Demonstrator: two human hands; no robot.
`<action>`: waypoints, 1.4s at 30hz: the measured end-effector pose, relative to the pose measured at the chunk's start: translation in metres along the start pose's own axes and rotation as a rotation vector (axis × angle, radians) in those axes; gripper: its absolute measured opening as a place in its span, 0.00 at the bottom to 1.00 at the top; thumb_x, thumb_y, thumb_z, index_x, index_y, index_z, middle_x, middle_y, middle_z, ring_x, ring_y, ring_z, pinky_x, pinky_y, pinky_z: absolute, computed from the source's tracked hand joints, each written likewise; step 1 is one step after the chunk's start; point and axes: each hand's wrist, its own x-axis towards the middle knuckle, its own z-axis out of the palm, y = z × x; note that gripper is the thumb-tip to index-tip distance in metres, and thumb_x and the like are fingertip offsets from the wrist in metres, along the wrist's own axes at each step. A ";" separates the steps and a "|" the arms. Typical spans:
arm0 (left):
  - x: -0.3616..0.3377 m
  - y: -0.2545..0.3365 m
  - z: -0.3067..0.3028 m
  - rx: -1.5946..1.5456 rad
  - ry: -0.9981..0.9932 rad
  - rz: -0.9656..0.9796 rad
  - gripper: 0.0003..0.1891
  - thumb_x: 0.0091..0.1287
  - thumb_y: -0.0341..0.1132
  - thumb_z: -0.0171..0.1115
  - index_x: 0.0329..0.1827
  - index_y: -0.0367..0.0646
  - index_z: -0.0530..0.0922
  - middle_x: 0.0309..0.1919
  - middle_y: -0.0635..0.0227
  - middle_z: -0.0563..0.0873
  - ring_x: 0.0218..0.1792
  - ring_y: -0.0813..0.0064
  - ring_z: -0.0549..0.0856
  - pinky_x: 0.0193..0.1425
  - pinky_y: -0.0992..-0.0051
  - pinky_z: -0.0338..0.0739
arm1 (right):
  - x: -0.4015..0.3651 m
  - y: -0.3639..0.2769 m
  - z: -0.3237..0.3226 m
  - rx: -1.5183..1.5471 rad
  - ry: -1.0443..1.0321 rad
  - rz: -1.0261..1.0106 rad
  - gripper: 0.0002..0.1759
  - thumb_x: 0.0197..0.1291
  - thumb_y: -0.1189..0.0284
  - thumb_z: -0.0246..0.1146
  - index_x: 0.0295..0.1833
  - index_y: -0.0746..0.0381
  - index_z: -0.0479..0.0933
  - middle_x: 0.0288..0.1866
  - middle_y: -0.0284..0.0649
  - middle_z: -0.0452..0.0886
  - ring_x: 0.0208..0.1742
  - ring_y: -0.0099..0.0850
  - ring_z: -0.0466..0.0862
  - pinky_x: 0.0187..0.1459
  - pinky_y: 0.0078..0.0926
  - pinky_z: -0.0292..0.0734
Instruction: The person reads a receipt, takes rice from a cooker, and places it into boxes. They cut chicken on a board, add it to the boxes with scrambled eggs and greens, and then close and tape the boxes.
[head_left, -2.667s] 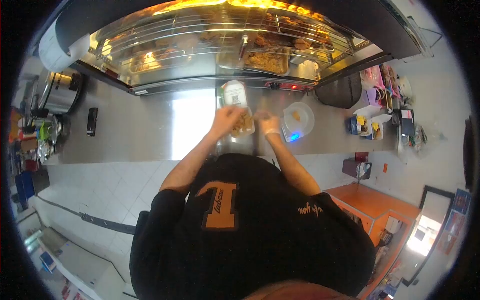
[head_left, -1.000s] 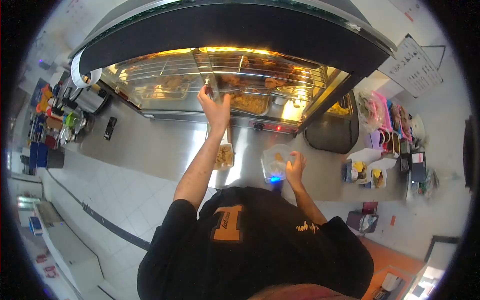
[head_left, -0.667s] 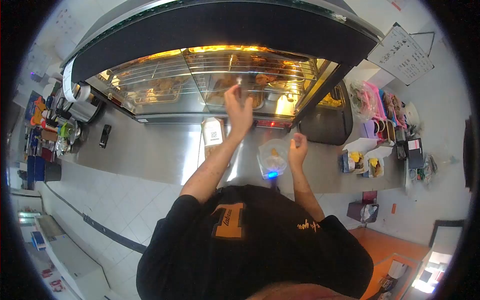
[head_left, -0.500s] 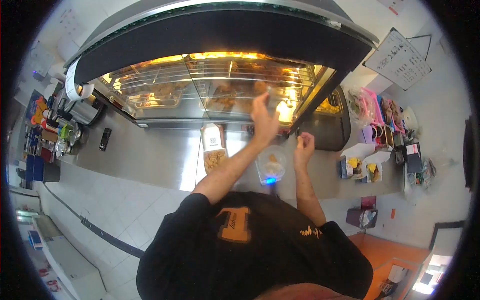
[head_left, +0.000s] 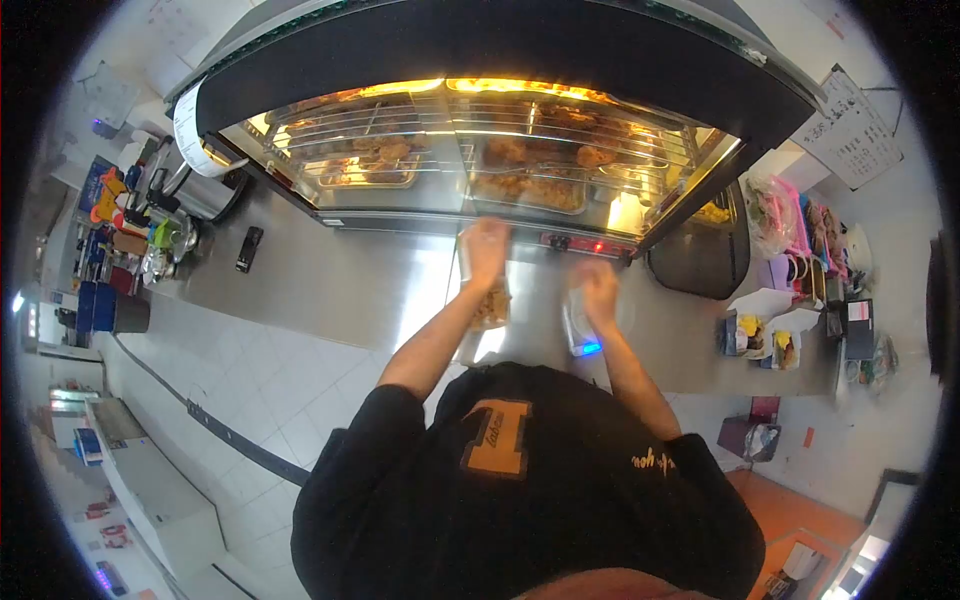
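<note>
My left hand (head_left: 485, 250) is over the top of a cardboard box with brown food pieces (head_left: 491, 308), at the front of a heated glass display case (head_left: 480, 225). Motion blurs its fingers, so any hold on the box cannot be made out. To the right, my right hand (head_left: 597, 292) hangs blurred over a round clear container (head_left: 612, 315). That container sits on a small scale with a blue lit display (head_left: 586, 349). Whether the right fingers hold anything is hidden by the blur.
Trays of fried food (head_left: 530, 190) stand inside the case. A black bin-like container (head_left: 700, 265) and two open food boxes (head_left: 746, 332) are on the right. A black phone-like object (head_left: 249, 249) and a metal pot (head_left: 205, 190) lie left.
My left hand has come down and left from the case's glass front to the cardboard box. My right hand is now over the clear container. The view has shifted.
</note>
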 end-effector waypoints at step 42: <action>-0.087 0.033 -0.027 -0.761 -0.997 -0.950 0.36 0.59 0.50 0.66 0.73 0.64 0.63 0.58 0.63 0.76 0.53 0.56 0.79 0.48 0.41 0.77 | -0.116 -0.032 0.017 0.245 -0.190 -0.121 0.17 0.65 0.81 0.63 0.59 0.71 0.76 0.66 0.52 0.75 0.59 0.40 0.80 0.55 0.33 0.81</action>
